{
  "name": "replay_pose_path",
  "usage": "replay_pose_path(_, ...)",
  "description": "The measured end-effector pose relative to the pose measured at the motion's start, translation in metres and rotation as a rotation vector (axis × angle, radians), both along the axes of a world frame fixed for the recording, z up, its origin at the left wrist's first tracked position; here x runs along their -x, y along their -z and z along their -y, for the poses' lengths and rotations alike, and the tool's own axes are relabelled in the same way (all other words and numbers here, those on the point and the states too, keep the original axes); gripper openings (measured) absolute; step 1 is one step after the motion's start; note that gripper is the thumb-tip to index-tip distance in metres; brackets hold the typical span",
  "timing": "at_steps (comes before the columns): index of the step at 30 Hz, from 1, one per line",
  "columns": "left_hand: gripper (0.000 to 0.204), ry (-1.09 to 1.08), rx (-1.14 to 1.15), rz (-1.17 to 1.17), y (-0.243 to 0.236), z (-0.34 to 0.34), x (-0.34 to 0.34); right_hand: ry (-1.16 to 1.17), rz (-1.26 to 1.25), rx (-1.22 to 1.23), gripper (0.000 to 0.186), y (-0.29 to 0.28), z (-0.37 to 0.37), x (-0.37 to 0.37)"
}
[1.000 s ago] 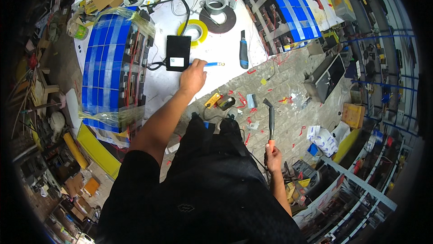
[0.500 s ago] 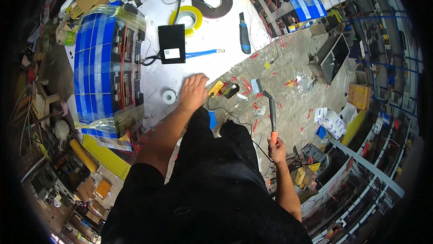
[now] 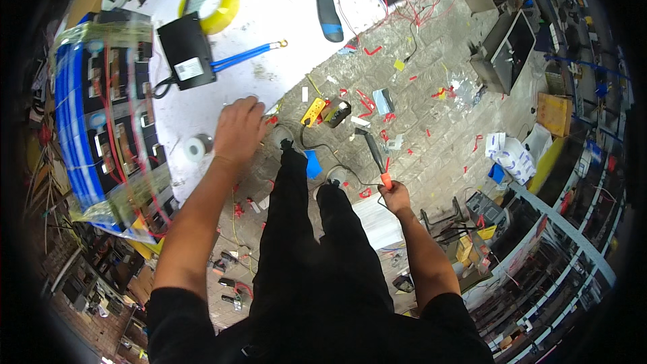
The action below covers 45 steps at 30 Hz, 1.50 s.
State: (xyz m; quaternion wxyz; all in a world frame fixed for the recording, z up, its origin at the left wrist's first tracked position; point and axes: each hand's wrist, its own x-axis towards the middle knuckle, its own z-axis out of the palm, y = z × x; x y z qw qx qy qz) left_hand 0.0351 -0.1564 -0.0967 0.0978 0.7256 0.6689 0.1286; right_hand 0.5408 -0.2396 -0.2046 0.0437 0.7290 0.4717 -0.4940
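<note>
In my right hand point(image 3: 395, 197) is a soldering iron point(image 3: 373, 151) with an orange handle, dark shaft and angled head. My fingers wrap round its handle, and the head points up and away over the floor. A thin dark cord runs near this hand from a yellow power strip point(image 3: 313, 112) on the floor. Holding nothing visible, my left hand point(image 3: 241, 125) is spread palm down at the edge of the white tabletop point(image 3: 253, 71). Beyond it lies a black box point(image 3: 184, 46) with a white label and blue leads point(image 3: 248, 54). A small white roll point(image 3: 195, 148) sits nearer my left forearm.
A blue battery pack point(image 3: 71, 121) stands on the left. Yellow tape point(image 3: 219, 2) and a utility knife point(image 3: 327, 10) lie on the tabletop. Red scraps litter the floor around a dark cup-like object point(image 3: 336, 113). A screen point(image 3: 515, 47) and shelving point(image 3: 559, 222) are on the right.
My view has shifted and turned, so the tabletop things appear farther left and higher. The soldering iron is tilted more to the left, still in my right hand. My left hand stays at the tabletop edge.
</note>
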Motion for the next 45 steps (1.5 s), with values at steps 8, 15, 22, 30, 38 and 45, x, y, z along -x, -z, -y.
replay_pose_path(8,0.047,0.037,-0.145,-0.107,0.006,0.004,-0.001,-0.049,-0.100,-0.058,0.027,0.176,-0.018,0.030)
replay_pose_path(15,0.040,0.063,-0.092,-0.182,0.015,0.009,0.005,0.104,-0.216,-0.070,0.024,0.327,-0.026,0.047)
replay_pose_path(22,0.045,0.039,-0.040,-0.160,0.016,0.023,0.016,-0.157,0.256,0.087,0.051,0.364,-0.045,0.056)
replay_pose_path(30,0.043,0.026,-0.131,-0.127,0.021,0.020,0.013,-0.241,0.506,0.132,0.078,0.338,-0.035,0.050)
replay_pose_path(38,0.043,0.045,-0.110,-0.156,0.019,0.019,0.011,-0.389,0.442,0.158,0.067,0.330,-0.043,0.049)
replay_pose_path(45,0.042,0.030,-0.135,-0.150,0.019,0.017,0.011,-0.312,0.385,0.154,0.060,0.322,-0.044,0.091)
